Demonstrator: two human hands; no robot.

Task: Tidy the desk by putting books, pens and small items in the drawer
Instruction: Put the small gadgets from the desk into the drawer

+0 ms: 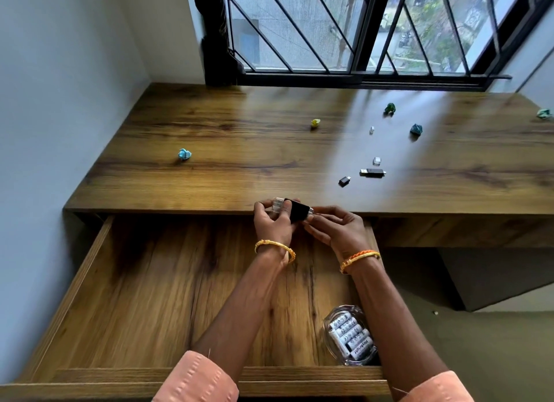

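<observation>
Pinching a small black block w/ clear plastic caps (292,210) betw both hands, left hand (271,221) on one end, right hand (328,229) on the other, over the open wooden drawer (135,296), prob. capping it before drop-in. Black USB stick (371,172) lies beyond right hand on wood-grain tabletop (209,137).

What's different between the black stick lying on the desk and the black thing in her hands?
The USB stick lies flat on the desk, untouched; the black device is held above the open drawer by both hands. The stick's metal plug is bare; the held one has clear caps on both ends. Both are small and black.
</observation>
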